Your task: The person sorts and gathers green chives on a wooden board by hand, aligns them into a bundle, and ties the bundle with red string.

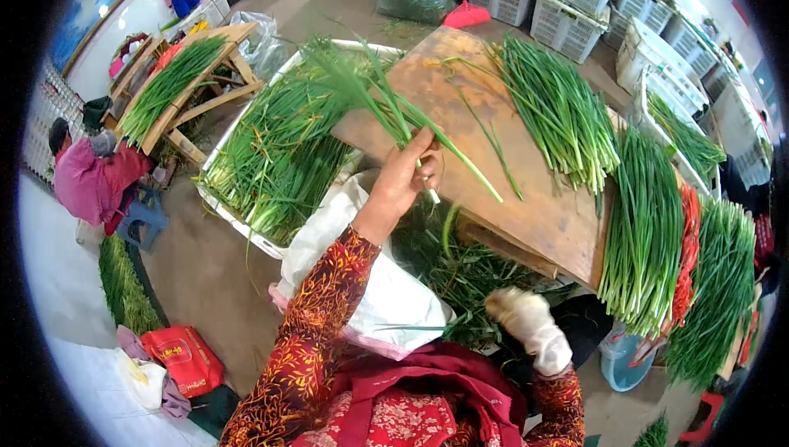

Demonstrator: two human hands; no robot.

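Note:
My left hand [403,174] is closed around a few long chives [386,106], their pale stem ends pointing down and their leaves fanning up and away. It is above the near left edge of a wooden board [526,192]. My right hand [526,324], in a pale glove, hangs low beside the board's near edge. Motion smears its fingers, so I cannot tell whether they hold anything. A few loose chives [491,139] lie on the board, and a large sorted pile of chives [555,110] rests at its far right.
Left of the board, a white crate [246,229] is heaped with chives. More bundles [645,229] line the right, near red ties [689,246]. Leaf scraps [464,283] lie below the board. A blue bucket [626,365] stands lower right. Another person [94,172] sits far left.

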